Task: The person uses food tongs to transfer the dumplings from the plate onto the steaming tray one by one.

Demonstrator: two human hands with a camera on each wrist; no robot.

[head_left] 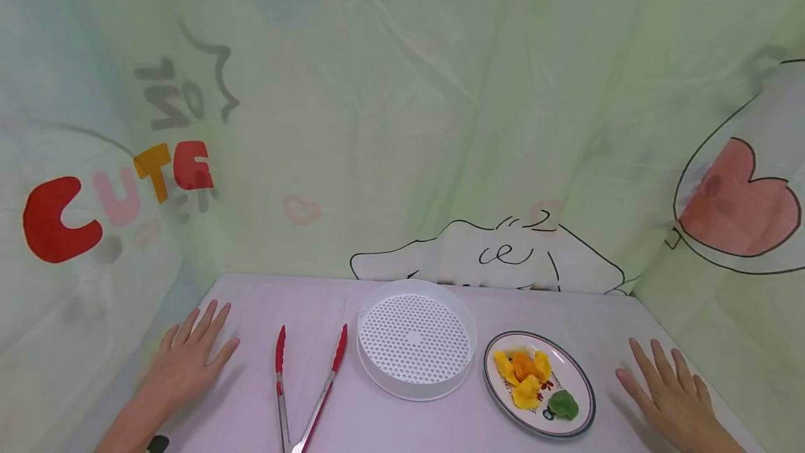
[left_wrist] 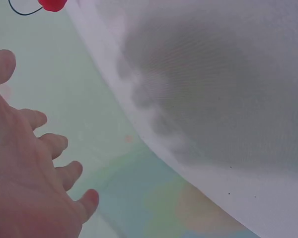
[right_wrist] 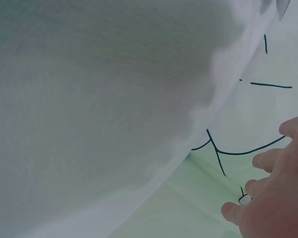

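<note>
Head, left hand (head_left: 189,362): fingers spread, near the table's (head_left: 390,428) left edge, left of the tongs (head_left: 325,391).
Head, right hand (head_left: 676,397): fingers spread, apart from the plate (head_left: 571,376).
Head, tongs: left of the white sieve (head_left: 416,338); arms parted, red tips pointing away from the person, long axis near-to-far.
Head, plate: right of the sieve; long axis slants far-left to near-right.
Left wrist, hand: fingers apart.
Right wrist, hand: fingers apart, partly cropped.

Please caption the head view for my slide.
Open left hand and right hand flank red-tipped tongs, perforated tray, and plate.
</note>
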